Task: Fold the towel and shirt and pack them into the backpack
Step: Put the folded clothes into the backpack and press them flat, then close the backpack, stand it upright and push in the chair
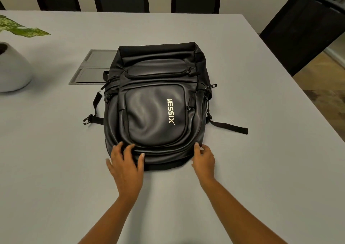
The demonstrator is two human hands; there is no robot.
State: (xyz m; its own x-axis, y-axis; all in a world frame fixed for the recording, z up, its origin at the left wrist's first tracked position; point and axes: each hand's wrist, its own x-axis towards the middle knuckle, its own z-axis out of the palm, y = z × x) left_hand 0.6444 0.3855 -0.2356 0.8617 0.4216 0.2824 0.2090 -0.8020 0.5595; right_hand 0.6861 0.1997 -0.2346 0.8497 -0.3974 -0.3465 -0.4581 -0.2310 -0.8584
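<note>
Nearest us, our left hand (127,161) lies with spread, straight fingers on the near end of the black backpack (156,103), and our right hand (204,158) touches its near right corner with relaxed fingers, gripping nothing. The backpack lies flat, zipped, mid-table (56,169). Beyond it are a recessed panel (93,66), a plant pot (13,70) far left and a chair (302,33) far right.

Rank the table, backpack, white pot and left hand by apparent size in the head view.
table
backpack
white pot and left hand: look alike; pot cropped, hand nearer, so unranked
</note>
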